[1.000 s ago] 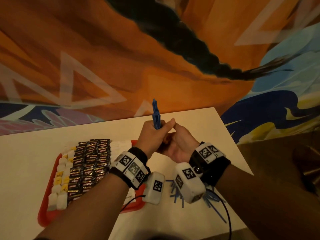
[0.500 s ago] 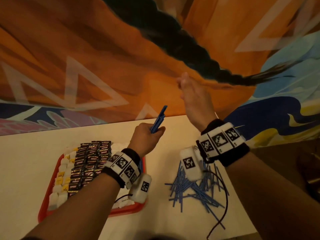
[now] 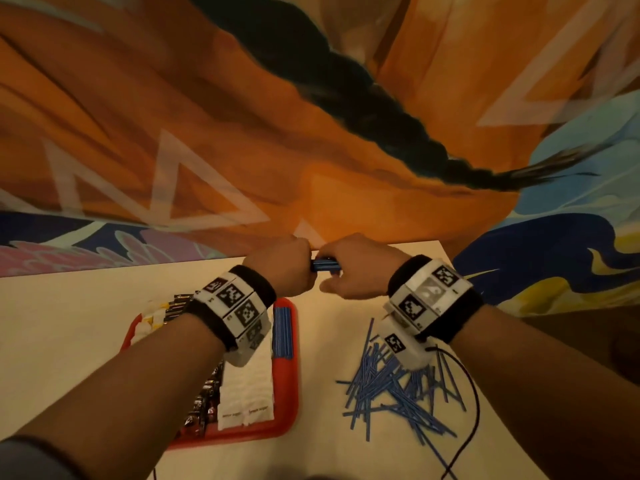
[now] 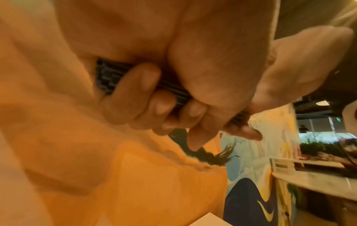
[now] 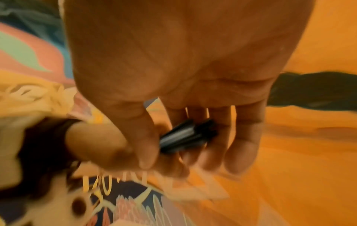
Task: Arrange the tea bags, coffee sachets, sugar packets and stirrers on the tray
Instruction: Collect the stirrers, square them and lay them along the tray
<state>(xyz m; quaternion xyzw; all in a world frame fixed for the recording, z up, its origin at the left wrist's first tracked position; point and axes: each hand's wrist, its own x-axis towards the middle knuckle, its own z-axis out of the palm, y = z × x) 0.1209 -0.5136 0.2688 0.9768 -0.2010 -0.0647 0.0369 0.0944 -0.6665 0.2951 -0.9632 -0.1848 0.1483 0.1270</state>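
Observation:
A bundle of blue stirrers lies level in the air over the table's far edge. My left hand grips its left end, fingers curled round the bundle of stirrers. My right hand pinches the other end of the stirrers between thumb and fingers. The red tray sits under my left forearm. It holds a row of blue stirrers, white sugar packets, dark coffee sachets and yellow and white packets, partly hidden by the arm.
A loose heap of blue stirrers lies on the white table right of the tray, under my right wrist. A black cable runs from the right wrist across that heap. A painted wall stands just behind the table.
My right hand, raised and open half a second ago, has come down onto the bundle's free end. The left hand turned the bundle from tilted upright to level.

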